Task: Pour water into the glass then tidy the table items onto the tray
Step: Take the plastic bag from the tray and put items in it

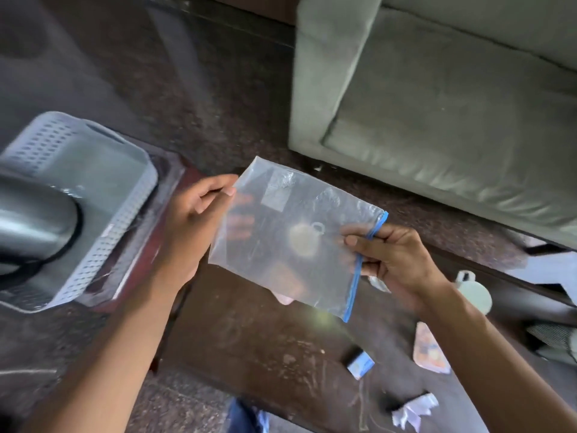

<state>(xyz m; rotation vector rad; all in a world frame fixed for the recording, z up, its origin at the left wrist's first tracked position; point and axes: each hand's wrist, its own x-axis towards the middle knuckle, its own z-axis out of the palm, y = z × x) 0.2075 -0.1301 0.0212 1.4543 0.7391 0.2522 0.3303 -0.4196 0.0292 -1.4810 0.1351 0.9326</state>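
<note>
I hold a clear plastic zip bag (293, 232) with a blue seal strip in mid-air above the dark glass table (249, 339). My left hand (193, 220) pinches its closed far corner. My right hand (387, 254) grips the blue zip edge. The bag looks empty; table items show through it. A pale grey perforated tray (103, 245) stands at the left on a reddish mat, with a dark steel jug (34, 226) lying blurred across it. No glass is in view.
On the table at the right lie a small white round lid-like item (474, 295), a pink-orange packet (431, 348), a small dark-and-blue box (359, 360) and crumpled white paper (412, 407). A grey-green sofa (452, 120) stands beyond the table.
</note>
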